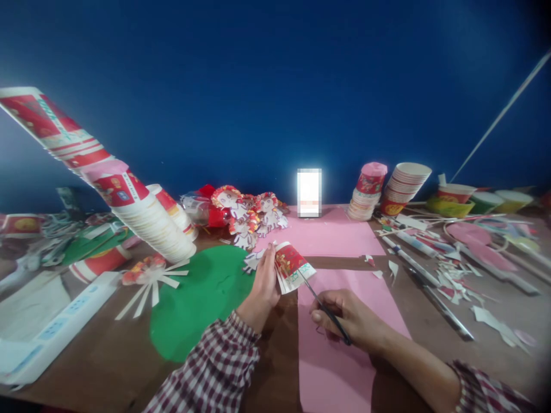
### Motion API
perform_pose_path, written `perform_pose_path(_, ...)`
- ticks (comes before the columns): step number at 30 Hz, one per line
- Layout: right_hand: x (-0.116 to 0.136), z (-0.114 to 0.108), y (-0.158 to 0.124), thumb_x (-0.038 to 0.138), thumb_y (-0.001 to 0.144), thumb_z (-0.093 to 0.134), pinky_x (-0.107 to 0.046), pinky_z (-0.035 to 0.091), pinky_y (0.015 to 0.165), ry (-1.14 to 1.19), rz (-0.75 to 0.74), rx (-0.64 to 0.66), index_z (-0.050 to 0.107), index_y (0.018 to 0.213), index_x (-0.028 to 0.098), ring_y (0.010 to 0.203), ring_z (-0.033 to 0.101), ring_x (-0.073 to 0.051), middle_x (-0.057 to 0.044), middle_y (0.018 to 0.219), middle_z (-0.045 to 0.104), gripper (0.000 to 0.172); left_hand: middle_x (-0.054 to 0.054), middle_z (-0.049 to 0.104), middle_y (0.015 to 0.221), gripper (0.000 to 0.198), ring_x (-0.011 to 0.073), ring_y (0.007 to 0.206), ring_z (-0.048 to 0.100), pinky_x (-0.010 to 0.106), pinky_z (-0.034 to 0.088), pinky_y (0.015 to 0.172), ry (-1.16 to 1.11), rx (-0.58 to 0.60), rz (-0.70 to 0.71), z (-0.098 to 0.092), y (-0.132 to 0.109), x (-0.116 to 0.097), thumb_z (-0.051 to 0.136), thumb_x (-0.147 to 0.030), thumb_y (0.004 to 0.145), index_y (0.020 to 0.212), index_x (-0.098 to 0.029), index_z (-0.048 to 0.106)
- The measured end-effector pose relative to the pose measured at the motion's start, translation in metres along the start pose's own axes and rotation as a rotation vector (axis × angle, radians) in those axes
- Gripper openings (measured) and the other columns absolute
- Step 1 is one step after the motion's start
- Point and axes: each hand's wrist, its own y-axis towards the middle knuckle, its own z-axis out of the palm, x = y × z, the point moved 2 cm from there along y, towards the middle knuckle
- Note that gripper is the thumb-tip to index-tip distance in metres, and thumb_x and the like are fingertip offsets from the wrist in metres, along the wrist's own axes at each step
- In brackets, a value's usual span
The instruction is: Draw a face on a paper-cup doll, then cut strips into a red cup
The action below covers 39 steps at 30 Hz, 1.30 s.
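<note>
My left hand (pixel 264 281) is wrapped round a red and white paper cup (pixel 291 265), holding it on its side above the table, its rim cut into strips. My right hand (pixel 350 318) grips a pair of black-handled scissors (pixel 323 307). The blades point up and left, and their tip touches the cup's rim. Both hands hover over a pink paper sheet (pixel 340 355) and the brown tabletop. Checked sleeves cover both forearms.
A green paper disc (pixel 198 304) lies left of my hands. A long leaning stack of paper cups (pixel 129 201) crosses the left side, above a white power strip (pixel 51 330). Paper dolls (pixel 247 212), a bright phone (pixel 309 192), more cup stacks (pixel 404 183), bowls and paper scraps fill the back and right.
</note>
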Motion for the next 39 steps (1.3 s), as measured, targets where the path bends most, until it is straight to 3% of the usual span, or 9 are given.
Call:
perform_pose_path(30,0.003,0.001,0.001,0.04,0.078,0.062,-0.019,0.038,0.041,-0.015,-0.02,-0.032,0.054,0.074,0.015,0.043,0.049,-0.008,0.004,0.053,0.05,0.028,0.0,0.06,0.067,0.035,0.0123,0.056,0.057,0.025,0.047,0.056,0.061,0.021,-0.013,0.0,-0.002,-0.002,0.064,-0.05,0.074,0.079,-0.017,0.055)
perform_pose_path(39,0.008,0.004,-0.001,0.043,0.073,0.067,-0.018,0.037,0.04,0.035,0.063,-0.076,0.051,0.069,0.015,0.041,0.043,-0.006,0.006,0.051,0.046,0.032,-0.003,0.059,0.063,0.035,0.0102,0.053,0.057,0.023,0.048,0.057,0.022,0.001,-0.007,0.001,-0.001,-0.003,0.067,-0.048,0.072,0.074,-0.017,0.052)
